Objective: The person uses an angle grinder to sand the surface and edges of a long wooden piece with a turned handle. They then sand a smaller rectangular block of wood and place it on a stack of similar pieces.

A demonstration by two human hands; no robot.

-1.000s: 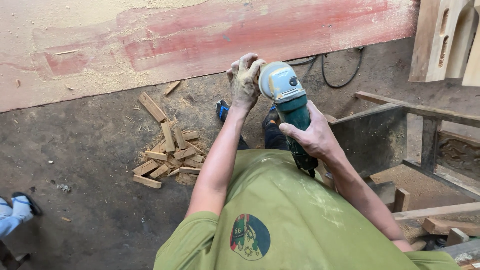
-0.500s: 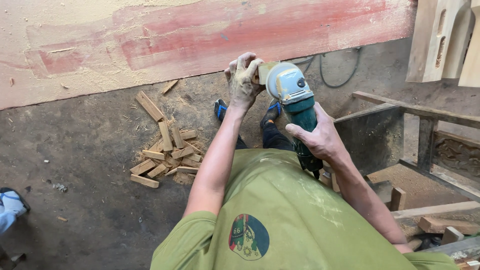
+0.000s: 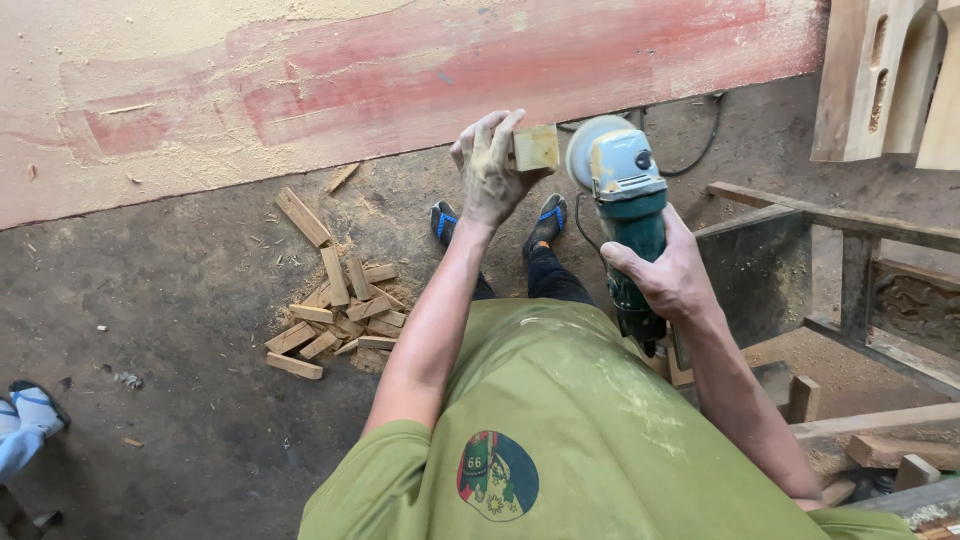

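Pinching a small, pale, square-cut wooden block (image 3: pixel 536 147).

Even, soft daylight, faint shadows, sharp focus, slight wide-angle bending at edges.

I see no packages, signs or screens here. The nearest thing to a label is the round badge (image 3: pixel 498 475) printed low on the front of my green shirt (image 3: pixel 600 420), a patch in dark green, red and pale tones with a small flower shape near its bottom edge. My grinder (image 3: pixel 625 200) may carry a small mark on its pale head, too small for me to tell.
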